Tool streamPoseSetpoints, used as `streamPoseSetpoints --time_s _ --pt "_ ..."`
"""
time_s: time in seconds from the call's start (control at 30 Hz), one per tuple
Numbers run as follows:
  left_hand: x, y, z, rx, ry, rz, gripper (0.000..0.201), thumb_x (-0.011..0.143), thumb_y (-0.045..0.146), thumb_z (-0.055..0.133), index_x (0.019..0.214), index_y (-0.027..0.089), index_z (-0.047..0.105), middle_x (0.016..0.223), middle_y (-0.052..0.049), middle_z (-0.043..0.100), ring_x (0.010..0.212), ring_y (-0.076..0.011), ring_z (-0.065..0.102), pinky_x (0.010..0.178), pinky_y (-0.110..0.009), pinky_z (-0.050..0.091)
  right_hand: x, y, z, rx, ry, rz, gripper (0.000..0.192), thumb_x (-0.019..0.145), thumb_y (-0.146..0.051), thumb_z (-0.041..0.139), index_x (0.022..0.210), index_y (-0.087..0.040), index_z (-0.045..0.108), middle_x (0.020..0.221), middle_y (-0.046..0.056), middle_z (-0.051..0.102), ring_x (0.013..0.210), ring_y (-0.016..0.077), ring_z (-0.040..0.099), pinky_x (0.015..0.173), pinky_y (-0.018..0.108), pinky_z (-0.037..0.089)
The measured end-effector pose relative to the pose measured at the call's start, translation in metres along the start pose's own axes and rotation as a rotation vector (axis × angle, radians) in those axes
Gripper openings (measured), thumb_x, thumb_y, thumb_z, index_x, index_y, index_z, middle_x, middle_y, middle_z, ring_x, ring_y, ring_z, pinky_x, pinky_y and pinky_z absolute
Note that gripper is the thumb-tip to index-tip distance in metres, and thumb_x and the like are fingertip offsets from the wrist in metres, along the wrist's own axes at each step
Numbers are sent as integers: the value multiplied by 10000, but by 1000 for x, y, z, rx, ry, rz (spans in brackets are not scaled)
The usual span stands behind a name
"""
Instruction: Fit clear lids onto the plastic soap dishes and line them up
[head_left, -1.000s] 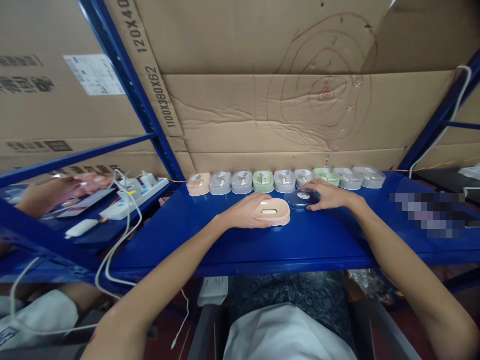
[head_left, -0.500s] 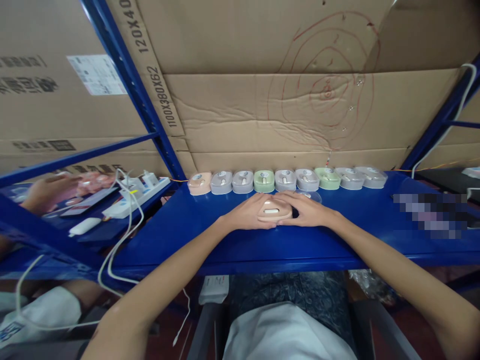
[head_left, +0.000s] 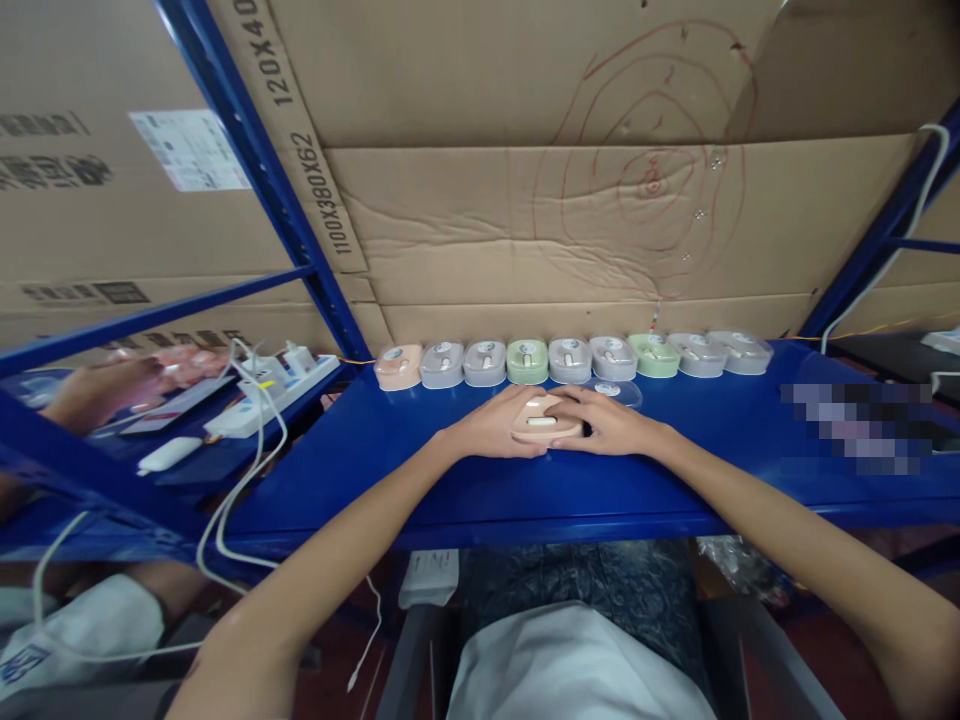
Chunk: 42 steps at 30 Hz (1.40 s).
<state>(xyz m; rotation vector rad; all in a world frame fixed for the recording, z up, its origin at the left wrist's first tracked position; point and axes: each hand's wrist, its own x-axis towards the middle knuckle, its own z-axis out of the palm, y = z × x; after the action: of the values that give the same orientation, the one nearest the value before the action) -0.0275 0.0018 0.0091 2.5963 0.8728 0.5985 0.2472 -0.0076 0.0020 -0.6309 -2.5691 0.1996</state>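
Note:
Between my two hands is a small peach plastic box [head_left: 542,430] with a pale oval piece on its upper face. My left hand [head_left: 496,424] wraps its left side, while my right hand [head_left: 609,420] grips the right side with fingers over the top. Parts of the box are hidden by the fingers. Just behind my right hand lies a clear plastic lid [head_left: 626,392] with a round sticker. A row of similar rounded boxes stands along the back, among them a peach box [head_left: 398,370], a green box [head_left: 527,364] and a grey box [head_left: 570,362].
The blue shelf top [head_left: 360,470] stretches before a cardboard backing [head_left: 450,220]. At left are a white power strip [head_left: 247,400], hanging white cables [head_left: 259,465] and another person's hand [head_left: 105,385]. A blurred patch [head_left: 855,425] covers something at right.
My right-hand fingers have shifted slightly on the top of the peach box. Both hands stay around it in nearly the same place, and the view has moved a little.

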Motion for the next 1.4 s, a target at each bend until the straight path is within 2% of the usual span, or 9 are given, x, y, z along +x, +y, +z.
streamPoseSetpoints --time_s 0.13,0.4,0.57,0.77,0.93,1.03,1.2,1.3,1.4 --pt "2 -5 -1 -9 6 -11 903 730 543 916 1528 321 556 1482 -105 654 1382 -413 594 1168 -620 455 0 1 1 12 14 9 462 1029 -529 689 1406 -263 724 1538 164 624 1374 360 653 1137 562 559" --pt "2 -5 -1 -30 19 -73 974 698 545 947 1535 277 528 1533 -123 622 1402 -414 586 1181 -597 444 0 1 5 22 34 27 453 1078 -518 611 1426 -250 723 1562 170 613 1428 361 618 1180 581 524" --pt "2 -6 1 -78 62 -140 1116 642 588 970 1583 275 458 1537 -151 607 1410 -442 588 1152 -629 470 1 4 8 47 104 65 404 1094 -504 586 1372 -274 769 1553 148 619 1447 345 605 1197 593 513" --pt "1 -11 1 -138 121 -135 1149 644 589 978 1606 295 423 1584 -147 570 1442 -429 576 1178 -630 466 1 9 8 35 198 84 362 1095 -477 592 1352 -308 783 1525 137 622 1435 339 606 1188 622 515" --pt "0 -18 0 -171 170 -119 1226 616 581 1003 1626 257 388 1642 -172 511 1491 -416 533 1222 -619 437 2 10 5 8 275 119 375 1099 -472 572 1333 -280 794 1487 150 647 1382 351 642 1165 638 522" --pt "1 -22 -2 -138 210 -105 1255 595 580 1016 1627 223 397 1604 -194 554 1478 -426 544 1228 -635 431 1 7 1 -6 373 140 378 1101 -472 551 1296 -276 809 1443 144 676 1344 349 659 1140 635 538" --pt "4 -32 -6 -22 191 -69 946 661 571 977 1464 234 608 1412 -163 707 1348 -432 639 1148 -647 494 -3 -1 -6 -56 493 48 336 1061 -490 595 1177 -289 838 1361 131 700 1268 345 679 1081 618 569" --pt "4 -43 -5 66 185 -55 666 734 462 925 1306 201 705 1296 -159 751 1244 -406 688 1104 -621 518 -5 -6 -3 -126 437 -98 280 992 -492 687 1105 -279 830 1275 141 708 1182 348 688 1014 588 596" --pt "3 -53 -4 112 173 -35 474 822 349 825 1258 192 723 1308 -153 745 1252 -365 687 1127 -577 506 -6 -11 5 -187 342 -205 299 978 -516 692 1108 -262 780 1206 147 700 1143 348 671 973 565 602"
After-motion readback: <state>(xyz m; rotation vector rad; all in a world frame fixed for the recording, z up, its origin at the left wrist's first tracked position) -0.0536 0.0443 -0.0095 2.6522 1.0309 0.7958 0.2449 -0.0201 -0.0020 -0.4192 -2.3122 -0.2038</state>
